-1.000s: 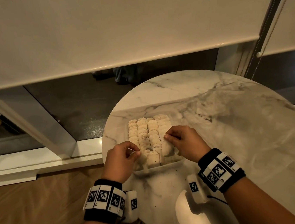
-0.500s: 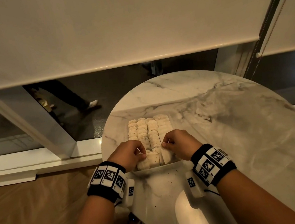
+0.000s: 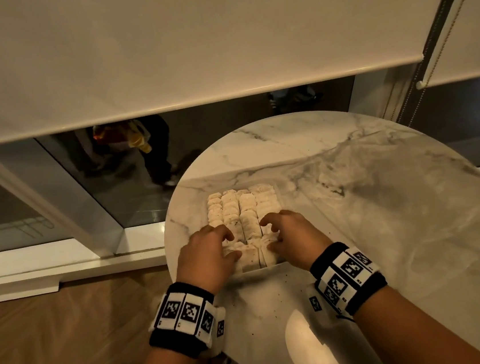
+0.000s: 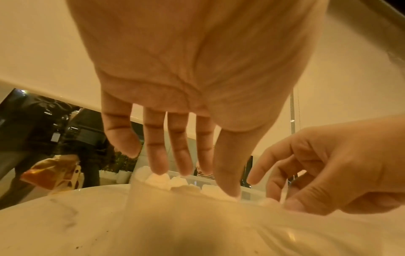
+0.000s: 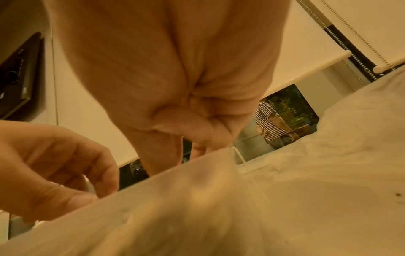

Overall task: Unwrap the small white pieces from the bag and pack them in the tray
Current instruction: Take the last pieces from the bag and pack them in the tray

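White pieces sitting in packed rows inside tray, just beyond and between both hands. Left hand: fingers straight, relaxed, tips hovering over near row, grasping nothing. Right hand: fingers loosely curled at near row, grasping nothing that can be seen. You are tidying; press lightly, nudge near pieces inward, keep rows upright. Wristbands carrying square coded markers; no readable brand or writing showing.

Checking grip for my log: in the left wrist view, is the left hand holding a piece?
No, the left hand has straight, spread fingers above the white pieces, gripping nothing.
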